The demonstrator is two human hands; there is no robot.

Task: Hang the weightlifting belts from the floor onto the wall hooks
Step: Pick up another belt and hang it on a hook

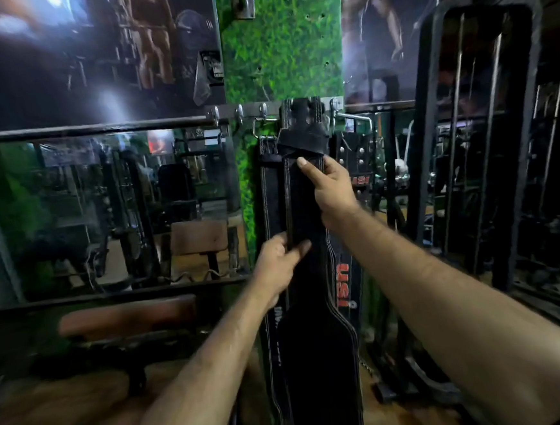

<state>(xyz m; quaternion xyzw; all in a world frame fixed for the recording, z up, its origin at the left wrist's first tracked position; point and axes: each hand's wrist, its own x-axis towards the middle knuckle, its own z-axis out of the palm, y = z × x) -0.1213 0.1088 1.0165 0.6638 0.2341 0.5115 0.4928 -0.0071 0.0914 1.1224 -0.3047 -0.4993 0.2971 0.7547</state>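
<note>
A black weightlifting belt (315, 337) hangs straight down from a metal hook rail (243, 109) fixed across a pillar covered in green artificial grass (282, 44). The right hand (332, 189) pinches the belt's narrow strap high up, just below the folded top. The left hand (281, 266) grips the strap's left edge lower down. Behind it on the right hangs another belt with red lettering (343, 284). A padded bench (126, 320) stands near on the left.
</note>
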